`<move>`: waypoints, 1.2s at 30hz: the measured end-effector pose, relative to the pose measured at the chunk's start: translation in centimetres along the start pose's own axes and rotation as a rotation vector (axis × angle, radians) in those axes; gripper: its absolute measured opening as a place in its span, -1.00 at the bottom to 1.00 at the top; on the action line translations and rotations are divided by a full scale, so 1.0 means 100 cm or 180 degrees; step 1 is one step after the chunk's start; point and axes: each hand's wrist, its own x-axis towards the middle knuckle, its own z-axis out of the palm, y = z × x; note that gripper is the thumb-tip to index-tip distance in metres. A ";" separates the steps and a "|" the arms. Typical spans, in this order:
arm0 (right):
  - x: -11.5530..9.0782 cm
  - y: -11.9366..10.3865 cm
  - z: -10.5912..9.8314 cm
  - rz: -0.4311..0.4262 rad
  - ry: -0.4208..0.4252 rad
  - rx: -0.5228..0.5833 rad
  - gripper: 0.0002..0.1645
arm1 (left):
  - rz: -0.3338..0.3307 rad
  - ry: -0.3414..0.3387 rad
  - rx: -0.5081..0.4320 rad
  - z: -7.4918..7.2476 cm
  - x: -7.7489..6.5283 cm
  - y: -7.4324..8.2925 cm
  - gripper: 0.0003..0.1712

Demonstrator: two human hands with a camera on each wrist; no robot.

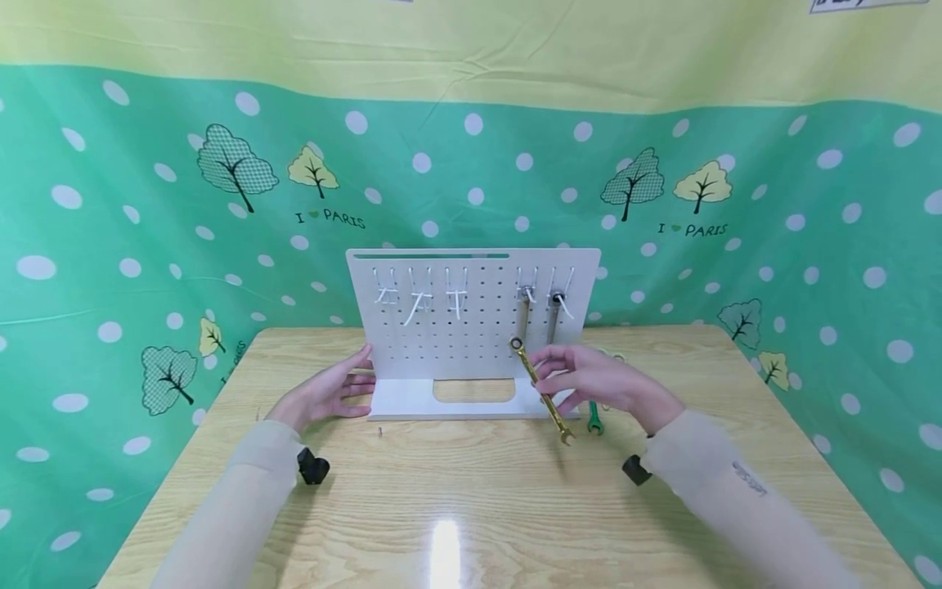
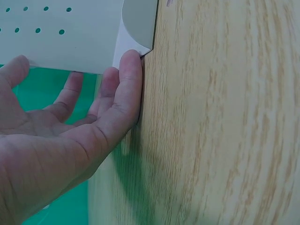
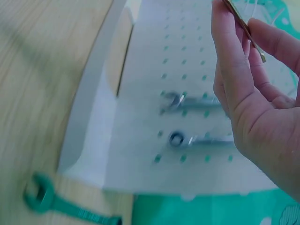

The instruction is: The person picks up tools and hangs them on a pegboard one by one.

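Note:
A gold combination wrench (image 1: 545, 395) is pinched between the thumb and fingers of my right hand (image 1: 592, 378), slanting in front of the white pegboard (image 1: 471, 352). Its ring end points up and its open end down toward the table. Two silver wrenches, one (image 1: 523, 317) left of the other (image 1: 553, 323), hang from hooks on the board's right side; both show blurred in the right wrist view. My left hand (image 1: 327, 394) touches the board's left edge near the base, its fingers extended (image 2: 131, 77).
Three white hooks, among them a middle one (image 1: 418, 301), hold nothing on the board's left half. A green wrench (image 1: 594, 419) lies on the wooden table (image 1: 412, 507) beside the board's right end, partly behind my right hand. A polka-dot green curtain (image 1: 471, 164) hangs behind.

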 end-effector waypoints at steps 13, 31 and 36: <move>0.020 -0.037 0.041 -0.0462 -0.0132 0.0115 -0.45 | 0.0023 -0.0081 0.0014 -0.001 0.001 0.000 0.13; 0.032 -0.058 0.059 -0.0748 -0.0190 0.0242 -0.46 | -0.0002 -0.0070 -0.0006 -0.002 0.000 -0.001 0.12; 0.043 -0.052 0.061 -0.0682 -0.0067 0.0380 -0.48 | 0.0018 -0.0116 -0.0009 -0.002 0.001 -0.001 0.12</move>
